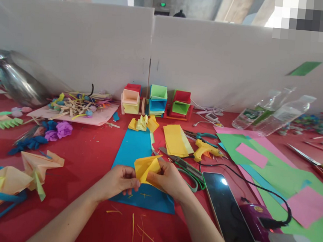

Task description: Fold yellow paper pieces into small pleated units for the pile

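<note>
Head view: I am holding a folded yellow paper piece (146, 166) between both hands, just above the near part of a long blue paper sheet (133, 147) that is lying on the red table (90, 160). My left hand (119, 181) is pinching the lower left edge of the piece, with the fingers curling beneath it. My right hand (167, 178) is grasping the right side, with the fingertips closing over the fold. Both grips are clenched on the paper. The pointed flaps of the piece are facing up and toward the far side.

Just right of my right hand, green-handled scissors (185, 168) are lying on the table, blades pointing far and left. Farther right, a dark-screened phone (228, 209) is lying flat. A black cable (257, 186) is running past its far end to a purple device (257, 219) at the near right. A yellow glue gun (205, 149) is resting beyond the scissors, beside a stack of flat yellow paper sheets (174, 139). A large green paper sheet (287, 173) is covering the right part of the table.

Against the white partition (211, 65) at the far side, small coloured paper boxes (157, 100) are standing in a row. At the near left, peach folded paper shapes (33, 166) are lying well apart from my hands. Thin yellow paper strips (140, 230) are lying on the table between my forearms.
</note>
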### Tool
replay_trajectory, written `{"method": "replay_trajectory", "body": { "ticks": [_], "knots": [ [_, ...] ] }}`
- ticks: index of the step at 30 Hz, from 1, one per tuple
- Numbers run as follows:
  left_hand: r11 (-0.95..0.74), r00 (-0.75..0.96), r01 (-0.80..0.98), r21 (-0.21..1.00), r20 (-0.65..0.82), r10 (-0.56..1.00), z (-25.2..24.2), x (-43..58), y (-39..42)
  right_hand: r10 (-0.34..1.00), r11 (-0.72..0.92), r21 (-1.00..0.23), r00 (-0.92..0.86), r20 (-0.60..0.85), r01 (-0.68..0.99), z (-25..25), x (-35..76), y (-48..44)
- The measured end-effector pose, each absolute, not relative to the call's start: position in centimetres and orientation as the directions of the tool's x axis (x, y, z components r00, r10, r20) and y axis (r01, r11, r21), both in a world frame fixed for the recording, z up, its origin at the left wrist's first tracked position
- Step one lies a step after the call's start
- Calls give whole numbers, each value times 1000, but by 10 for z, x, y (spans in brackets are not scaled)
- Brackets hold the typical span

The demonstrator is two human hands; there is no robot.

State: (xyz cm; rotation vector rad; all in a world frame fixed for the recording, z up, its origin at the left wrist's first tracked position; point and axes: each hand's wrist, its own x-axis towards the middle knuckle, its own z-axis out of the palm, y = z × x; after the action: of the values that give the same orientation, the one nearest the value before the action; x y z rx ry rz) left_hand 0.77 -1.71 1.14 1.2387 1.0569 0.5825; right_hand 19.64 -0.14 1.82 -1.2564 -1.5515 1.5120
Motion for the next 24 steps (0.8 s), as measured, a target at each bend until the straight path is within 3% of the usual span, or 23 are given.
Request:
{"method": "replay_trajectory", "body": {
  "ticks": [8, 13, 15, 20, 24],
  "knots": [
    [318, 464, 40, 947, -300, 834, 12, 8, -18, 885, -135, -987, -437, -158, 84, 25, 197, -4],
    [411, 455, -121, 904, -318, 832, 8, 9, -17, 956, -62, -994, -282, -87, 95, 19, 187, -9],
    [420, 408, -141, 896, -334, 850, 6, 10, -16, 961, -56, -998, -272, -57, 12, 17, 180, -11],
    [288, 208, -123, 950, -260, 943, 3, 14, -15, 982, -25, -979, -187, 14, -204, 9, 169, -13],
    [230, 185, -105, 968, -208, 960, 3, 19, -16, 973, 34, -966, -214, 91, -256, 6, 170, -13]
  ]
}}
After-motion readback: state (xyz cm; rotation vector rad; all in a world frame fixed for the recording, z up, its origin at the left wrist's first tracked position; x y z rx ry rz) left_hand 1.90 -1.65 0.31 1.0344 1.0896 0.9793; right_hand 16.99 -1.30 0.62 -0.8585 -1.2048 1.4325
